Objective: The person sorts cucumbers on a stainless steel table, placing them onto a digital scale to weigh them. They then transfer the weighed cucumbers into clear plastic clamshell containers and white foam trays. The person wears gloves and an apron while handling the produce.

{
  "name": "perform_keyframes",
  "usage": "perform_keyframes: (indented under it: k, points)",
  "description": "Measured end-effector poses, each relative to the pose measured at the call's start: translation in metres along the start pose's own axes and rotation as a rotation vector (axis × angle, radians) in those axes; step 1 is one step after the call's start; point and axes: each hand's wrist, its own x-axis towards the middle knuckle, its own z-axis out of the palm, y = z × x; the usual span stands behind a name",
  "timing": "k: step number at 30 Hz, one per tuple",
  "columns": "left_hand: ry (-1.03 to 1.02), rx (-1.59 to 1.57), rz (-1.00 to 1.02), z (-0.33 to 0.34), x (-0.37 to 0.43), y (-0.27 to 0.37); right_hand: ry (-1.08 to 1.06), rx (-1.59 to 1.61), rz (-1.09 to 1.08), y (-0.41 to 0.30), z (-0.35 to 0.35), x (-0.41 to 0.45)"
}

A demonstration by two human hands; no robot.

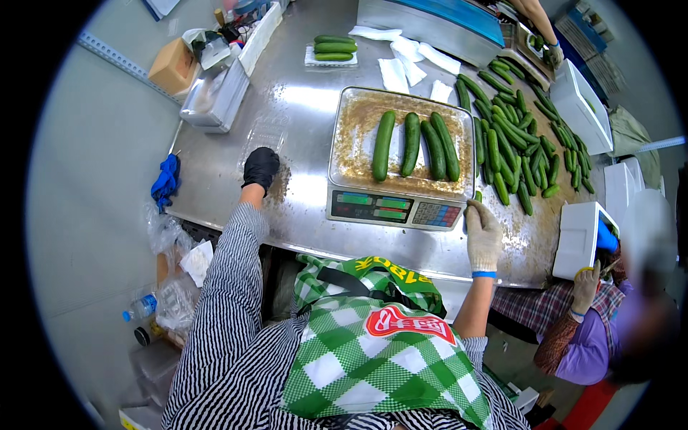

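Four cucumbers lie side by side on the wet, stained pan of a digital scale. My left hand, in a black glove, rests on the steel table left of the scale, by a clear plastic tray; its fingers look curled, and whether they grip anything is hidden. My right hand, in a knitted glove with a blue band at the wrist, is at the scale's front right corner, thumb and fingers close together. Beyond the scale, several cucumbers sit on a white tray.
A large heap of cucumbers covers the table's right side. White pads lie behind the scale. Stacked trays stand at the back left. A co-worker is at the right by a white foam box; another person's arm reaches in at the top right.
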Motion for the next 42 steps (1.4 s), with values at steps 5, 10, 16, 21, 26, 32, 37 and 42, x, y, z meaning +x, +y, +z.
perform_keyframes:
  k: [5, 10, 16, 21, 26, 32, 37, 42]
  points:
    - [-0.012, -0.068, 0.017, -0.007, -0.003, -0.003, -0.05, 0.022, -0.07, -0.022, 0.014, 0.0]
    - [0.579, -0.185, 0.036, -0.047, -0.014, -0.003, -0.007, 0.041, -0.096, -0.034, 0.015, 0.016]
    - [0.669, -0.118, 0.236, -0.094, -0.027, 0.049, 0.044, -0.304, -0.275, -0.035, 0.029, 0.064]
    - [0.628, -0.154, 0.086, -0.101, -0.03, 0.055, 0.068, -0.28, -0.417, -0.048, 0.043, 0.078]
    - [0.54, -0.213, 0.256, -0.118, -0.042, 0.128, 0.159, -0.303, -0.463, -0.029, 0.027, 0.095]
    - [0.445, -0.295, 0.356, -0.099, -0.064, 0.191, 0.222, -0.369, -0.407, -0.01, 0.003, 0.117]
    - [0.433, -0.335, 0.355, -0.087, -0.061, 0.195, 0.347, -0.504, -0.155, 0.062, -0.022, 0.15]
    - [0.461, -0.301, 0.361, -0.091, -0.05, 0.201, 0.201, -0.86, -0.111, 0.066, -0.021, 0.204]
